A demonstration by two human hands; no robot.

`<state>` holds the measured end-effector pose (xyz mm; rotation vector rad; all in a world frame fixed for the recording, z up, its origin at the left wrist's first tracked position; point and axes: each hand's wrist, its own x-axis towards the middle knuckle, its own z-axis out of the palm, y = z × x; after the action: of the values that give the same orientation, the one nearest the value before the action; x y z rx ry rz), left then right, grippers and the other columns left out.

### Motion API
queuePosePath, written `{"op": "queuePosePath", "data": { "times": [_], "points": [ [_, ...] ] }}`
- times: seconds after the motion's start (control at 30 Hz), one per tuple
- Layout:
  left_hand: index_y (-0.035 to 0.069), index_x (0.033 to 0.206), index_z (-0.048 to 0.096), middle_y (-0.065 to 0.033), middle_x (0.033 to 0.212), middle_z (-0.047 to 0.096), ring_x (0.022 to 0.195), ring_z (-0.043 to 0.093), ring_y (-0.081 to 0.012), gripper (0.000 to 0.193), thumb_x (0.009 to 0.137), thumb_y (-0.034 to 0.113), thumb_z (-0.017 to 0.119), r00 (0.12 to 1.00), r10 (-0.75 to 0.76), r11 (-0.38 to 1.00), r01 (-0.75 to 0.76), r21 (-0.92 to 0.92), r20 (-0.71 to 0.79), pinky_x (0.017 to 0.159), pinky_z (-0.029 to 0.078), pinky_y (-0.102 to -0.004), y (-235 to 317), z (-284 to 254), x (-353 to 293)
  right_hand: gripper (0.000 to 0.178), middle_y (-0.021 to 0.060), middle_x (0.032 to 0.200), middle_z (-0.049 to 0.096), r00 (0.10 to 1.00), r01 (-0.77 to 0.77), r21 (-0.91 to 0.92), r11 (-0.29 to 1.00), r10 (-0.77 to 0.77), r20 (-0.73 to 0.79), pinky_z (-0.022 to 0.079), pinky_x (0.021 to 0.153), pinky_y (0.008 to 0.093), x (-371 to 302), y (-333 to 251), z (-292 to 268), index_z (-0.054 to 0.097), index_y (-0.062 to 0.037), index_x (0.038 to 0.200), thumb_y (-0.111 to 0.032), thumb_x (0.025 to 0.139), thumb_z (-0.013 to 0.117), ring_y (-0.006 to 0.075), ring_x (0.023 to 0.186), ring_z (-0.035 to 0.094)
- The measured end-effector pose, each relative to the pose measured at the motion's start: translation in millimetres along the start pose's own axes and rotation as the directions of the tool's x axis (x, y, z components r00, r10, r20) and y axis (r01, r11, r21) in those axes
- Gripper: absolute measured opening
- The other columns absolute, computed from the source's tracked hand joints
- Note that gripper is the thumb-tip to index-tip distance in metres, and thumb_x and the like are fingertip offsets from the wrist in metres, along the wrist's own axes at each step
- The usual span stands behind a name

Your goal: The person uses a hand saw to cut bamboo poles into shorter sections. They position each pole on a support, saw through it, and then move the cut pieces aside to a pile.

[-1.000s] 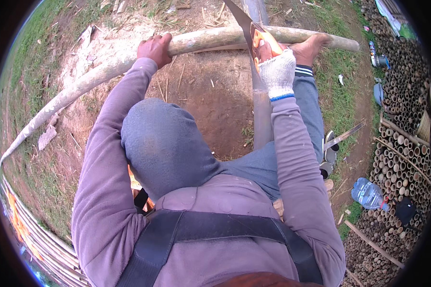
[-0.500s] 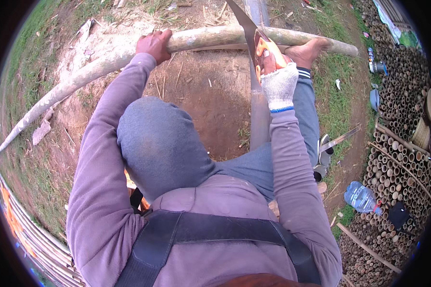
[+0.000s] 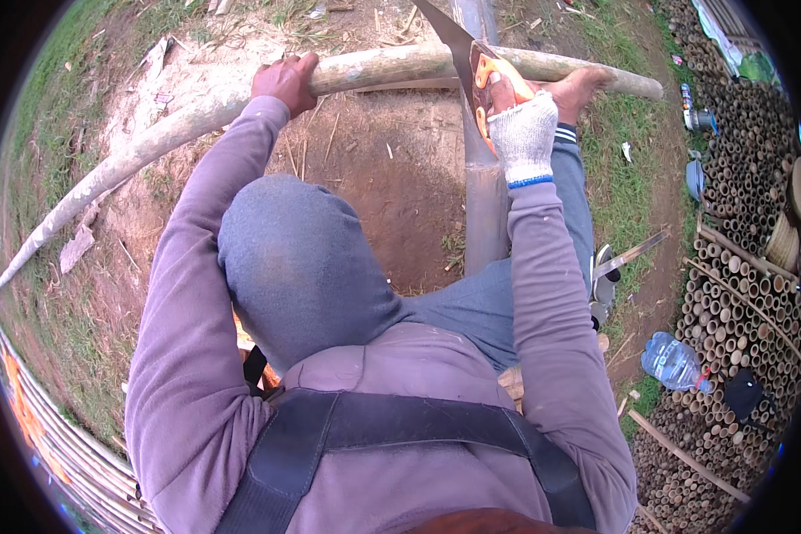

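A long, pale, curved bamboo pole lies crosswise in front of me, its thinner end bending away to the left. My bare left hand is closed over it left of the middle. In a white knit glove with bare fingertips, my right hand grips the orange handle of a handsaw. The saw's blade crosses the pole and points up and to the left; its toothed edge at the pole cannot be made out clearly. My bare foot is against the pole, right of the saw.
A thick grey pole runs away from me beneath the bamboo. On the right, stacked cut bamboo shows its round ends, with a clear plastic bottle beside it. A long blade juts out beside my leg. Bamboo poles lie lower left.
My right hand and forearm have shifted slightly away from me and to the right, and the saw has moved a little with them. My left hand stays on the bamboo pole.
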<state>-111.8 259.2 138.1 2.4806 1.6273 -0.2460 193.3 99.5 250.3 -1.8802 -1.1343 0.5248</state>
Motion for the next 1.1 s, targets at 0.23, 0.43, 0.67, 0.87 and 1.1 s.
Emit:
{"op": "queuePosePath", "data": {
  "times": [0.23, 0.43, 0.67, 0.87, 1.1],
  "points": [
    [0.018, 0.125, 0.061, -0.01, 0.119, 0.074, 0.116, 0.073, -0.0319, 0.051, 0.084, 0.031, 0.087, 0.998, -0.009, 1.0, 0.009, 0.005, -0.062, 0.101, 0.057, -0.0513, -5, 6, -12, 0.02, 0.0116, 0.085, 0.068, 0.999, -0.046, 0.037, 0.998, 0.046, 0.0, 0.05, 0.068, 0.0323, -174, 24, -90, 0.067, 0.0069, 0.104, -0.013, 0.103, 0.07, 0.0177, 0.073, 0.063],
    [0.019, 0.127, 0.06, -0.0092, 0.119, 0.074, 0.117, 0.073, -0.0313, 0.052, 0.083, 0.03, 0.086, 0.999, 0.016, 1.0, -0.016, 0.003, -0.044, 0.103, 0.056, -0.0495, 8, 12, -1, 0.036, 0.0189, 0.079, 0.072, 0.988, 0.136, -0.073, 0.988, -0.14, -0.057, 0.055, 0.066, 0.0396, -27, 17, -15, 0.07, 0.0084, 0.101, -0.026, 0.1, 0.078, 0.0272, 0.07, 0.071],
    [0.019, 0.126, 0.061, -0.0109, 0.12, 0.074, 0.118, 0.072, -0.0327, 0.049, 0.084, 0.029, 0.085, 0.999, -0.026, 1.0, 0.025, -0.01, -0.019, 0.106, 0.055, -0.0513, -6, 2, -16, 0.025, 0.013, 0.078, 0.069, 0.995, -0.096, 0.096, 0.991, 0.091, 0.05, 0.054, 0.067, 0.0359, -128, 28, -76, 0.066, 0.006, 0.1, -0.018, 0.103, 0.072, 0.0207, 0.067, 0.067],
    [0.017, 0.124, 0.059, -0.0099, 0.119, 0.074, 0.117, 0.072, -0.0321, 0.053, 0.082, 0.031, 0.088, 0.998, 0.024, 1.0, -0.022, 0.017, -0.064, 0.101, 0.056, -0.0499, 2, 9, -7, 0.027, 0.0146, 0.085, 0.072, 0.999, -0.052, 0.166, 0.985, 0.05, 0.018, 0.054, 0.07, 0.0343, -91, 28, -53, 0.069, 0.0074, 0.103, -0.019, 0.103, 0.072, 0.0195, 0.075, 0.069],
    [0.018, 0.126, 0.059, -0.0131, 0.125, 0.073, 0.116, 0.073, -0.0334, 0.051, 0.083, 0.032, 0.083, 0.998, -0.016, 1.0, 0.015, 0.019, 0.066, 0.102, 0.056, -0.0494, -2, -10, -4, 0.027, 0.0028, 0.078, 0.069, 0.983, 0.171, 0.076, 0.982, -0.164, -0.087, 0.051, 0.054, 0.0258, -18, 62, 14, 0.064, 0.0015, 0.107, -0.022, 0.103, 0.077, 0.007, 0.061, 0.063]
  ]
}}
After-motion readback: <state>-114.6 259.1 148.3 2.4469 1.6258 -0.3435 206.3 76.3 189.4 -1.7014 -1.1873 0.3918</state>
